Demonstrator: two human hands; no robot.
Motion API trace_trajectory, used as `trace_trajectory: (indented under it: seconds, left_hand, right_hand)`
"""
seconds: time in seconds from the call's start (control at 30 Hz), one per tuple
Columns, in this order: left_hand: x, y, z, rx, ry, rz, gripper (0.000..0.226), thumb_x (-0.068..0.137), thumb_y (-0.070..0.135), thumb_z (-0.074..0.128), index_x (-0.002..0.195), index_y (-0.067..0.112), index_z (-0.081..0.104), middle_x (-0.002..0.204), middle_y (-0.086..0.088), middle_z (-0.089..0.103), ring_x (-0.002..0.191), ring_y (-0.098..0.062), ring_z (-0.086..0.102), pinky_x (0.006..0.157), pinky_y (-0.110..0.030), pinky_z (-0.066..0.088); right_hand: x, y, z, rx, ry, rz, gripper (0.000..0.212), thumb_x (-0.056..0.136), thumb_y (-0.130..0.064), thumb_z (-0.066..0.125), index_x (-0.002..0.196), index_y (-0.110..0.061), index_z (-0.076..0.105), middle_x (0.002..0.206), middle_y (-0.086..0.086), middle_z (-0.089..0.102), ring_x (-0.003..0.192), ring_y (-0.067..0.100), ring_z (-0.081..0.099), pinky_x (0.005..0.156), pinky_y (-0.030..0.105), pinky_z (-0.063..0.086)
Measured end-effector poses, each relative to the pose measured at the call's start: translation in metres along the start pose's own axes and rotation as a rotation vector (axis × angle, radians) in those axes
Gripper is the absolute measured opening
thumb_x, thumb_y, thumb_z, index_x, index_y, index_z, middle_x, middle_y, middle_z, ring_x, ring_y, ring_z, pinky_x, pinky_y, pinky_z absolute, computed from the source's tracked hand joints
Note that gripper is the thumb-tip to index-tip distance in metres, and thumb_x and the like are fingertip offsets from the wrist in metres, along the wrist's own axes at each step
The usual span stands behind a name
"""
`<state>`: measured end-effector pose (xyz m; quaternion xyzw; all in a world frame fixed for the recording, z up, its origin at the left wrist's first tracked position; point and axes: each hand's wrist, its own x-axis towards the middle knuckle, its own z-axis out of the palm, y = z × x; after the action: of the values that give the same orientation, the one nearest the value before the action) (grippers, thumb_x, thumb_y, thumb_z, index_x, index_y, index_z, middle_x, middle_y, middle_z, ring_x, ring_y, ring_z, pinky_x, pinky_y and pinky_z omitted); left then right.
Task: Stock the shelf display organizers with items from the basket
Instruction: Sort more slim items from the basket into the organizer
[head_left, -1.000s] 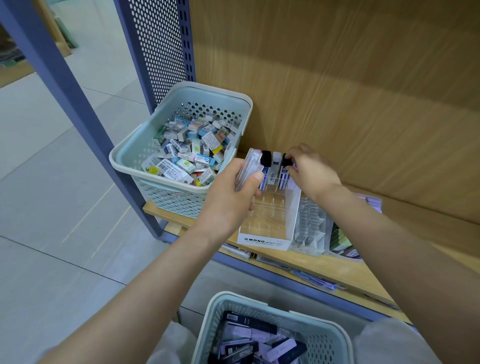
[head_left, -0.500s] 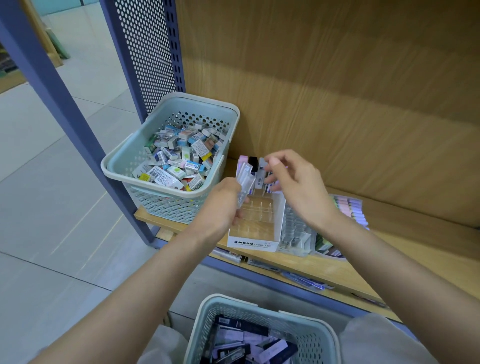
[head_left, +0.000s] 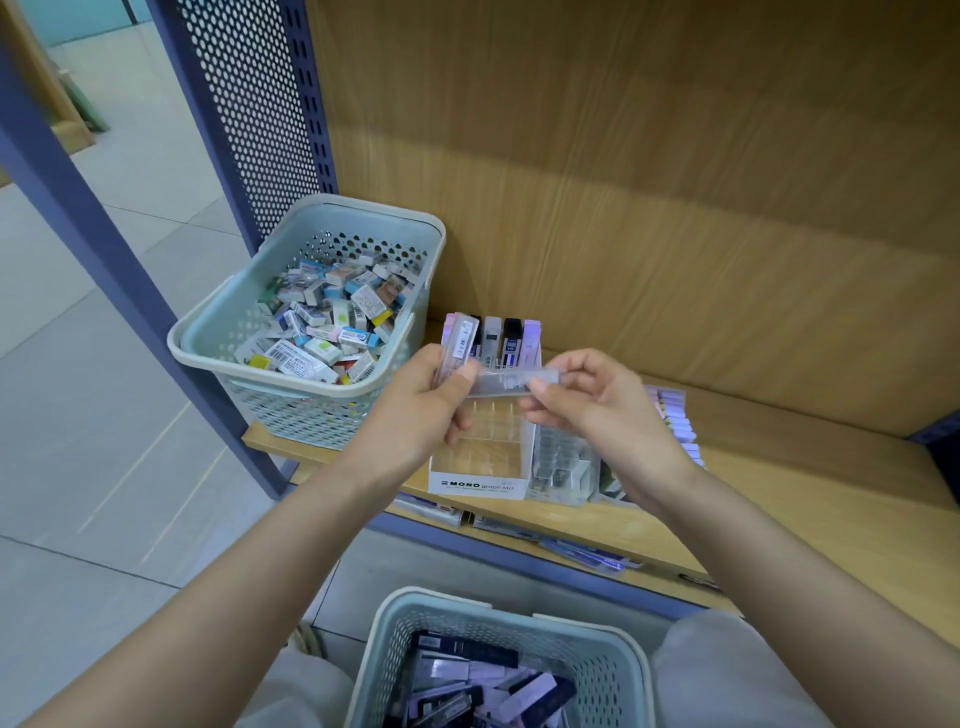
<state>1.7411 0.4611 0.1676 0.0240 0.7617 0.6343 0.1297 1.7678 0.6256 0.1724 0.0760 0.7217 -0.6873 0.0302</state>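
Clear, hard plastic forms the slim lead case (head_left: 511, 383) that lies level between the two hands. The right hand (head_left: 597, 410) pinches its right end between thumb and curled fingers. The left hand (head_left: 415, 415) has its thumb at the other end and its fingers wrapped round an upright case (head_left: 460, 340), also see-through. Directly under the grip sits the display organizer (head_left: 478, 484), a white card box with glossy transparent dividers, the wood showing through its front cells. Just behind the grip, its far row holds the back-row cases (head_left: 511, 338), narrow slabs in grey, black and lilac standing on end. Just right of the organizer is a clear divided tray (head_left: 561, 467). Both stand on a smooth wood-grain shelf (head_left: 779, 499). Left of the grip on that shelf, the eraser basket (head_left: 202, 358), pale green with lattice walls, is heaped with small boxy erasers (head_left: 322, 327). Below the grip, nearest the person, the near basket (head_left: 387, 654) of the same make holds flat dark and lilac loose cases (head_left: 467, 654).
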Motion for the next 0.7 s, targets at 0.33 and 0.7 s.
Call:
trace_trajectory:
  seconds: [0.33, 0.7]
  left_hand:
    - [0.002, 0.001, 0.004, 0.220, -0.001, 0.211, 0.017, 0.094, 0.021, 0.053, 0.078, 0.018, 0.049, 0.064, 0.008, 0.049, 0.053, -0.002, 0.037, 0.055, -0.019, 0.031]
    - [0.004, -0.004, 0.005, 0.149, -0.015, 0.061, 0.018, 0.098, 0.021, 0.043, 0.080, 0.019, 0.044, 0.075, 0.005, 0.058, 0.053, -0.010, 0.049, 0.057, -0.030, 0.040]
  right_hand:
    - [-0.015, 0.011, 0.011, -0.484, -0.230, -0.212, 0.055, 0.084, -0.008, 0.066, 0.109, -0.048, 0.039, 0.082, -0.006, 0.050, 0.069, 0.018, 0.063, 0.067, 0.019, 0.048]
    - [0.023, 0.051, -0.062, -0.603, 0.212, -0.110, 0.015, 0.087, -0.011, 0.065, 0.095, -0.018, 0.055, 0.096, 0.008, 0.064, 0.077, 0.021, 0.065, 0.076, 0.025, 0.054]
